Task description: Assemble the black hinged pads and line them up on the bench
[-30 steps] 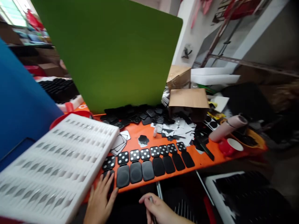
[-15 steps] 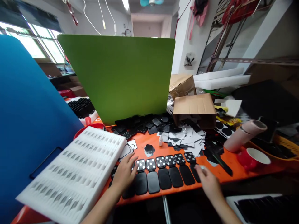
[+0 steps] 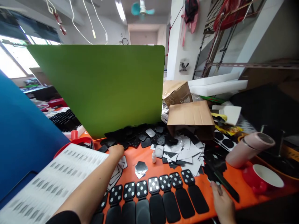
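My left hand (image 3: 116, 151) reaches over the table to the near left edge of a heap of black square pieces (image 3: 133, 137); its fingers are hidden behind the back of the hand. Low on the right, my right hand (image 3: 223, 202) has its fingers curled together around something small and greyish that I cannot make out. It is beside a long dark strip (image 3: 224, 182). Between my arms lies a row of opened black hinged cases (image 3: 171, 207), their upper squares (image 3: 153, 185) bearing white dots. A small stack of dark pieces (image 3: 140, 167) lies behind them.
A white foam tray (image 3: 58, 174) with slots stands at left under my forearm. A small white bottle (image 3: 154, 157), loose white cards (image 3: 184, 152) and an open carton (image 3: 190, 116) are farther back. A pink flask (image 3: 249, 148) and a red mug (image 3: 261, 177) stand at right.
My left hand has moved from the row of cases forward to the black heap. My right hand has left the row's right end and moved rightward. The view has tilted up.
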The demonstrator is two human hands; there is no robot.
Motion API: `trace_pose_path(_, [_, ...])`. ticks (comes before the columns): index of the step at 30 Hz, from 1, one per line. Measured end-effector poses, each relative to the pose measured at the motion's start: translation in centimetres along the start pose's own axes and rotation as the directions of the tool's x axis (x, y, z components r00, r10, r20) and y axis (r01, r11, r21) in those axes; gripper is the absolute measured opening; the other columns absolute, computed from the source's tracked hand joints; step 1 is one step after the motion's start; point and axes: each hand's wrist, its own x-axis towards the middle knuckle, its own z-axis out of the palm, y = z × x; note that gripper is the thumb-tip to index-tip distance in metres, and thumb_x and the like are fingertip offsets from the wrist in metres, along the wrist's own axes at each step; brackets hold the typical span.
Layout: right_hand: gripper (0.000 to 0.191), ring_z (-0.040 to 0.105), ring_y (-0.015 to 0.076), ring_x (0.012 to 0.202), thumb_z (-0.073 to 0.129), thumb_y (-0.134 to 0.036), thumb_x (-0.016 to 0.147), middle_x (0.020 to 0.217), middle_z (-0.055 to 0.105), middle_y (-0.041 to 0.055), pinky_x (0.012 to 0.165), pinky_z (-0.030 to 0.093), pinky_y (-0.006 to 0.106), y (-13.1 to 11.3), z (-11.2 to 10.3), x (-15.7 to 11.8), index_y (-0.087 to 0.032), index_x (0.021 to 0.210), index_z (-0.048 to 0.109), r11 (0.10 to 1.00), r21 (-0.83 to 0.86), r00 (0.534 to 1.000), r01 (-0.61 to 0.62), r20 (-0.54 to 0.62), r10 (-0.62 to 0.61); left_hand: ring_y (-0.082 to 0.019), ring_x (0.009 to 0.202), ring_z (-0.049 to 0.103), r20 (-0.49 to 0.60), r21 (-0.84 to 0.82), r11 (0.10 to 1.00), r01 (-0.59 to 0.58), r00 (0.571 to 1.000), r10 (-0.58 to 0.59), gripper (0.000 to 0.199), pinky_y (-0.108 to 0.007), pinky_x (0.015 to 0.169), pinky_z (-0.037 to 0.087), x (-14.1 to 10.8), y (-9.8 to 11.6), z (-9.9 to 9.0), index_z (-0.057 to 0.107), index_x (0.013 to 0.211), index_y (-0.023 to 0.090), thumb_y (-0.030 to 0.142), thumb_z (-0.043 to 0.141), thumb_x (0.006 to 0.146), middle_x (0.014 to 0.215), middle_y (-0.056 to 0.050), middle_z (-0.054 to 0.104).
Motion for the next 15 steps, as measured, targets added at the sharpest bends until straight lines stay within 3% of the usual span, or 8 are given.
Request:
trace_pose_path(3, [0.051,0.058,0.0315,0.083,0.042,-0.06,0.069,0.091,0.065,0.0136,0.065,0.045,0.036,0.2,0.0,-0.1,-0.018,0.088,0.063,0.999,-0.039,1.0,0.007,0.016,-0.007,-0.017,0.082,0.057,-0.026,-0.046,0.999,0.014,1.0,-0.015,0.023,-0.036,0.072,0.047,0.3,-0.8,-2.1,0.055,0.096,0.012,0.03,0.049,0.083,0.093,-0.006,0.059])
trace_pose_path(6, [0.051,0.059,0.0306,0.081,0.04,-0.061,0.069,0.09,0.065,0.0142,0.065,0.044,0.035,-0.5,-0.2,-0.2,-0.018,0.085,0.063,0.999,-0.05,0.999,0.015,0.033,-0.013,-0.021,0.083,0.058,-0.127,-0.118,0.993,0.008,0.992,-0.024,0.021,-0.037,0.07,0.045,-0.7,-2.4,-5.2,0.057,0.093,0.013,0.026,0.044,0.083,0.09,-0.008,0.061])
trace_pose_path(9, [0.051,0.058,0.0287,0.086,0.04,-0.06,0.069,0.091,0.065,0.0149,0.073,0.043,0.034,-1.8,-0.8,-0.3,-0.016,0.082,0.062,0.997,0.057,0.998,0.056,0.008,-0.057,-0.026,0.091,0.055,-0.241,-0.217,0.975,-0.039,0.97,-0.014,0.028,-0.035,0.07,0.043,-3.4,-3.9,-7.9,0.055,0.101,0.016,0.025,0.037,0.081,0.1,-0.007,0.059])
trace_pose_path(12, [0.052,0.057,0.0267,0.086,0.041,-0.059,0.069,0.086,0.065,0.0162,0.075,0.042,0.031,-3.4,-1.8,-1.5,-0.012,0.079,0.062,0.98,0.186,0.997,0.068,0.011,-0.072,-0.019,0.091,0.053,-0.315,-0.342,0.923,-0.175,0.947,0.063,0.032,-0.03,0.076,0.041,-7.5,-4.5,-8.1,0.055,0.095,0.013,0.018,0.03,0.076,0.092,0.0,0.06])
trace_pose_path(13, [0.052,0.057,0.0271,0.084,0.042,-0.059,0.07,0.083,0.064,0.0167,0.074,0.041,0.032,-4.1,-2.1,-2.5,-0.012,0.076,0.062,0.982,0.185,0.999,0.038,0.004,-0.039,-0.018,0.088,0.053,-0.333,-0.516,0.801,-0.303,0.933,0.139,0.027,-0.031,0.078,0.041,-9.2,-4.4,-7.4,0.057,0.08,0.012,0.018,0.032,0.071,0.084,-0.001,0.061])
trace_pose_path(14, [0.051,0.057,0.0267,0.083,0.042,-0.059,0.071,0.081,0.064,0.0162,0.074,0.041,0.033,-4.8,-2.2,-3.9,-0.012,0.075,0.062,0.982,0.187,0.999,0.039,0.02,-0.043,-0.019,0.09,0.052,-0.335,-0.662,0.613,-0.432,0.902,0.273,0.021,-0.032,0.081,0.041,-11.0,-4.1,-6.4,0.055,0.066,0.014,0.02,0.035,0.069,0.08,-0.002,0.06])
trace_pose_path(15, [0.049,0.056,0.0256,0.082,0.043,-0.058,0.072,0.08,0.064,0.0153,0.074,0.04,0.033,-5.7,-2.2,-5.6,-0.013,0.077,0.061,0.973,0.222,0.993,0.066,0.078,-0.085,-0.021,0.094,0.051,-0.309,-0.765,0.429,-0.481,0.858,0.411,0.019,-0.034,0.083,0.04,-12.9,-3.5,-5.2,0.053,0.055,0.017,0.024,0.039,0.068,0.082,-0.003,0.06])
